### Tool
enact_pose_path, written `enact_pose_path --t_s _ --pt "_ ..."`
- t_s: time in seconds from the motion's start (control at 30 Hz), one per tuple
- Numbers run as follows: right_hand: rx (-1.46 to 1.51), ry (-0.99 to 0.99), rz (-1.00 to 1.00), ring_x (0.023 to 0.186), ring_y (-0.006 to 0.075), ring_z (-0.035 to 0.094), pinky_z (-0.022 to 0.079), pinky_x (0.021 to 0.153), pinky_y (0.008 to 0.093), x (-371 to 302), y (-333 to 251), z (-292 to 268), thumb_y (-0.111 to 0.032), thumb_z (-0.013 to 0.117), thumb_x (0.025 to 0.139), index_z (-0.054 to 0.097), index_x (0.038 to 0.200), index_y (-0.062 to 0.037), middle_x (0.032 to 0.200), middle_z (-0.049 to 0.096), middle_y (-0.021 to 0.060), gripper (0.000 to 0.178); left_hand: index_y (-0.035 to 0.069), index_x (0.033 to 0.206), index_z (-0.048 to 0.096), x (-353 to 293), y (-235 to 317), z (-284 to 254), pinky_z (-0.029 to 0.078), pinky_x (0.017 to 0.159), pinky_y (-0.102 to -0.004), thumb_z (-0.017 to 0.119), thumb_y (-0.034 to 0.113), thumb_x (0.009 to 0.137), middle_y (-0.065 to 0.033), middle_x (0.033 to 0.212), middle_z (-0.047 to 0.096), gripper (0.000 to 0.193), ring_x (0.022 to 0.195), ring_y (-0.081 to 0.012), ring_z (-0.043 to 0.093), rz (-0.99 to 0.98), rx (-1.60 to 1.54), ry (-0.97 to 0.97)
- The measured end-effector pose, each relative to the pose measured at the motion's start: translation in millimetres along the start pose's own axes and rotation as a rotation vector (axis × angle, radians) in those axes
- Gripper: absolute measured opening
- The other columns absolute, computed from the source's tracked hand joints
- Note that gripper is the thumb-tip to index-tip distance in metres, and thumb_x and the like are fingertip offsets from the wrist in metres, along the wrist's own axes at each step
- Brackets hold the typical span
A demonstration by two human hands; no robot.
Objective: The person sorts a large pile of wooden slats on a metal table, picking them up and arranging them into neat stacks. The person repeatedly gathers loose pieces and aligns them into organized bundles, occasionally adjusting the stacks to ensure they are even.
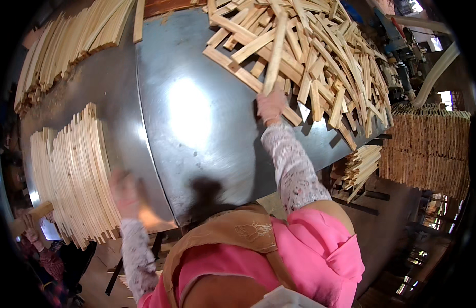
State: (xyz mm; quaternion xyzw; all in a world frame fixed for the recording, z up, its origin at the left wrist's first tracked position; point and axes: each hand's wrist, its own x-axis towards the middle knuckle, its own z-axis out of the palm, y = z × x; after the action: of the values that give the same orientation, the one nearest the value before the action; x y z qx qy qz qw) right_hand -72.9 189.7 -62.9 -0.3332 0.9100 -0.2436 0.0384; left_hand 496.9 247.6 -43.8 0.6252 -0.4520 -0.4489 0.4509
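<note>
My right hand [272, 106] is closed round the near end of a long wooden strip [276, 54], which points away from me over a loose heap of wooden strips [315, 61]. Smeared by motion, my left hand [126, 194] is at the right edge of a row of wooden strips [76, 174] laid side by side. Its fingers cannot be made out, nor whether it touches the outermost strip. Both hands are above a shiny metal table [181, 159].
Another bundle of strips [76, 43] lies at the far left. A tall stack of wood pieces [425, 151] stands right of the table, near a smaller pile [362, 167] below its edge. Another person's hand [31, 231] is at far left, beside a wooden block [35, 213].
</note>
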Motion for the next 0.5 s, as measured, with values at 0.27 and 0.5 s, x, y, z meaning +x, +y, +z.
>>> enact_pose_path --t_s 0.27,0.5 --pt "0.167 -0.241 -0.702 0.108 0.0369 0.072 0.056 0.101 0.0410 -19.0 -21.7 14.1 -0.032 0.067 0.102 0.066 0.133 0.0020 0.122 0.073 0.0236 0.046 0.000 0.154 0.054 7.3 27.5 329.3 0.057 0.105 -0.0364 0.067 0.015 0.101 -0.0105 0.123 0.071 0.056 0.108 -0.0221 0.071 -0.395 -0.241 -0.607" --pt "1.075 -0.657 0.590 0.056 0.0156 0.056 0.039 0.043 0.0298 162.0 -106.2 42.8 -0.033 0.067 0.105 0.059 0.098 -0.0072 0.078 0.062 0.0063 0.028 -0.001 0.157 0.052 7.2 45.0 306.2 0.053 0.103 -0.0317 0.062 0.011 0.104 -0.0072 0.122 0.072 0.055 0.109 -0.0165 0.067 -0.486 -0.592 -0.532"
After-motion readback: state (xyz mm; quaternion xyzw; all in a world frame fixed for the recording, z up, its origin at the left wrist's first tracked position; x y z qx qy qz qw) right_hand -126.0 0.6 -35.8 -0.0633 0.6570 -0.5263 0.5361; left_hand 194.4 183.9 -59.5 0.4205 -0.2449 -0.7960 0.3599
